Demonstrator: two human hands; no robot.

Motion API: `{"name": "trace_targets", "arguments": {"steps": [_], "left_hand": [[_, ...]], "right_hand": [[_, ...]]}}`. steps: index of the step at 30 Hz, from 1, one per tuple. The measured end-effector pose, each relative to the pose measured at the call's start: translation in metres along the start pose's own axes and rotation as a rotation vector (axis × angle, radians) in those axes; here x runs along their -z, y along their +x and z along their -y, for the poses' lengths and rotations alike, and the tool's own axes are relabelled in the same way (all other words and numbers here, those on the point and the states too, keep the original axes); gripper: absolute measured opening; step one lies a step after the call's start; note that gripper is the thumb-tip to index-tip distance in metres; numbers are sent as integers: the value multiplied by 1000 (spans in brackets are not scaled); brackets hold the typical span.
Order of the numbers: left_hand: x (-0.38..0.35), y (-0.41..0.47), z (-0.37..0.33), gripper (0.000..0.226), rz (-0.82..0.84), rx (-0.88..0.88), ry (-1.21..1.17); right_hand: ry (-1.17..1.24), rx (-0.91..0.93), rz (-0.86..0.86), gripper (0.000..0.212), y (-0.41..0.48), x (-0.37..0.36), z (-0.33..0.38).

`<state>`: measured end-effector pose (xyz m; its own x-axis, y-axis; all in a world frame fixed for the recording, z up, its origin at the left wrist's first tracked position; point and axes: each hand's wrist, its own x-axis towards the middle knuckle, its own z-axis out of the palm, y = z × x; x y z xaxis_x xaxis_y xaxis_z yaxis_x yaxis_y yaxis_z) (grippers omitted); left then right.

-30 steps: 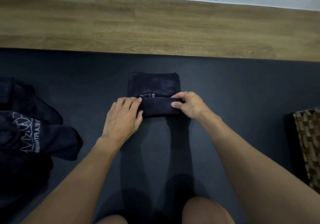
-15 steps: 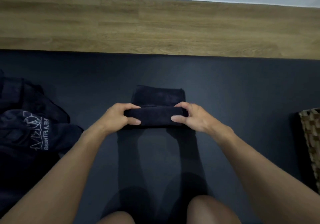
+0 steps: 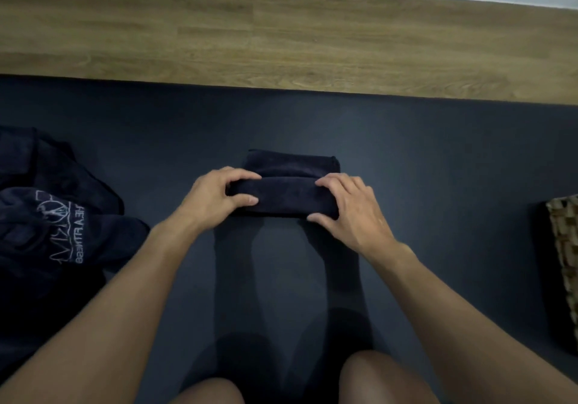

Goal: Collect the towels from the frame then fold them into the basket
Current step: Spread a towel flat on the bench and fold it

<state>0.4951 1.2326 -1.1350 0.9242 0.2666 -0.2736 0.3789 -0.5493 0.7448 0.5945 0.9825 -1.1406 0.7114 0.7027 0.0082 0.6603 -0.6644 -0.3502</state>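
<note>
A dark navy towel [image 3: 286, 195] lies on the black mat in front of me, partly rolled into a thick band. A short flat strip of it still shows beyond the roll. My left hand [image 3: 215, 197] grips the roll's left end, thumb in front and fingers over the top. My right hand [image 3: 350, 209] holds the right end the same way. A heap of unfolded dark towels [image 3: 47, 215] with pale printed lettering lies at the left. The woven basket [image 3: 563, 247] shows only as a sliver at the right edge.
The black mat [image 3: 438, 169] covers the floor around me. Past its far edge is a wooden floor [image 3: 281, 34], then a white wall base. My bare knees [image 3: 384, 378] are at the bottom of the view.
Both hands have rolled the towel further away from me. The printed logo on it is now hidden and the flat part beyond the roll is shorter.
</note>
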Motion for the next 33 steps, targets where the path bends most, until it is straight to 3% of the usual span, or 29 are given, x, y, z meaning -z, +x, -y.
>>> {"name": "trace_targets", "arguments": {"steps": [3,7,10,13,17,21,23,26,29,33], "left_hand": [[8,19,-2,32,67,90,-99],[-2,44,-16,40,-236,242,-58],[-18,53,-29,50,-250,320,19],[-26,57,-33,64,-257,533,-226],[-28,37,-41,66,-286,740,-577],[-28,12,-55,59,-173,715,-670],[-19,-1,-72,66,-134,689,-699],[-5,-20,-100,68,-171,582,-660],[0,-41,-126,49,-202,461,-614],[-27,-73,-144,53,-124,350,-713]], "right_hand": [[175,-136,70,49,10,4,-6],[374,-333,109,41,49,7,-13],[473,-567,98,55,68,6,-12],[765,-821,103,67,74,8,1],[1034,-1027,97,44,53,14,15],[1186,-1118,109,40,18,36,27],[1232,-1098,91,44,2,57,38],[1234,-1009,-18,51,-16,89,52],[1182,-918,-125,39,-35,114,59],[1149,-911,-236,32,-74,126,38]]}}
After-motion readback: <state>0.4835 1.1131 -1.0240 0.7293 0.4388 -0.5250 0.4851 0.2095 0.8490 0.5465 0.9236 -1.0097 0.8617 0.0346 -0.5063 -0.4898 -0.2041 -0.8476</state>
